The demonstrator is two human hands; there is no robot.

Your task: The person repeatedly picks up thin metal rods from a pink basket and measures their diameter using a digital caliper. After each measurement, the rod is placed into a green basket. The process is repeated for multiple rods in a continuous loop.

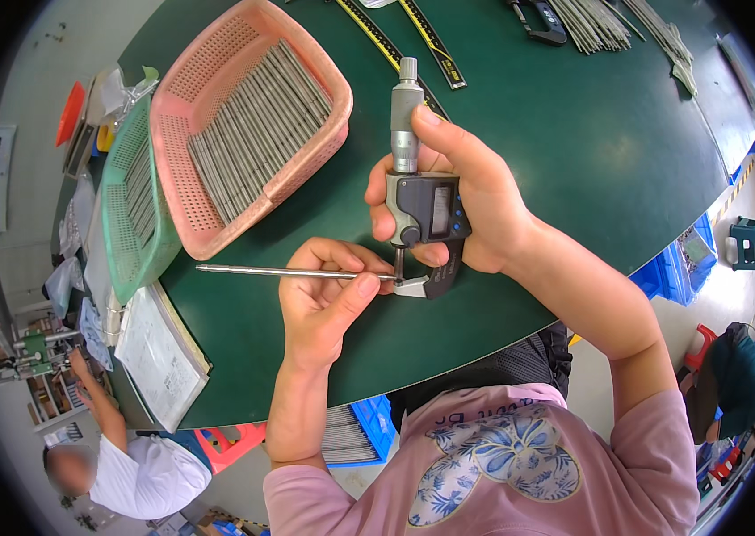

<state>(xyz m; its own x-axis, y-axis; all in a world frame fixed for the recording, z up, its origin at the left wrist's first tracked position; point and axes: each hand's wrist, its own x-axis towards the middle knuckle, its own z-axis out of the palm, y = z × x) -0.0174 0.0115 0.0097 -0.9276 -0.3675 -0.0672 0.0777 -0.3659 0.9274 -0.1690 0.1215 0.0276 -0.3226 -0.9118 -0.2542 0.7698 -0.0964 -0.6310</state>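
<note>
At the micrometer (408, 201), rod (248, 270) crosswise

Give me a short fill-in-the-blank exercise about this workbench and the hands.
1. The left hand pinches exactly ____ metal rod.
2. The right hand holds a micrometer, its knob toward the picture's ____ edge.
3. The green basket stands to the ____ of the pink basket.
4. The tabletop is ____.
Missing words: one; top; left; green.

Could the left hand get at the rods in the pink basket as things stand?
Probably not cleanly: the left hand is taken up with a metal rod, its end at the micrometer. Otherwise the way looks free, since the pink basket is open-topped and nearby, with nothing covering its rods.
</note>
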